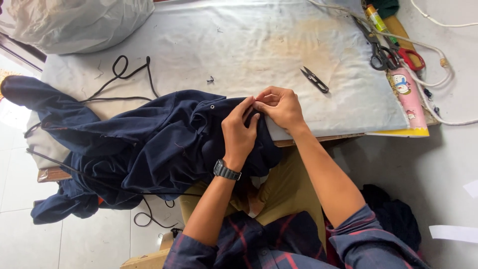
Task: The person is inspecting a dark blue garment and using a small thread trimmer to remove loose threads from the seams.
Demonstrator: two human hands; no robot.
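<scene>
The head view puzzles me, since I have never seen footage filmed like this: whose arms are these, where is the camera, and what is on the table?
The camera sits on a person's head and looks down, so the two arms are the wearer's own. The left hand, with a dark watch on its wrist, and the right hand meet at the edge of a navy garment, both pinching its fabric. The garment is heaped over the near edge of a padded table covered in stained pale cloth. A black cord trails from it. Beyond the hands lie small black thread snips. At the far right are black scissors and red-handled scissors. A big pale bag sits at the far left.
</scene>
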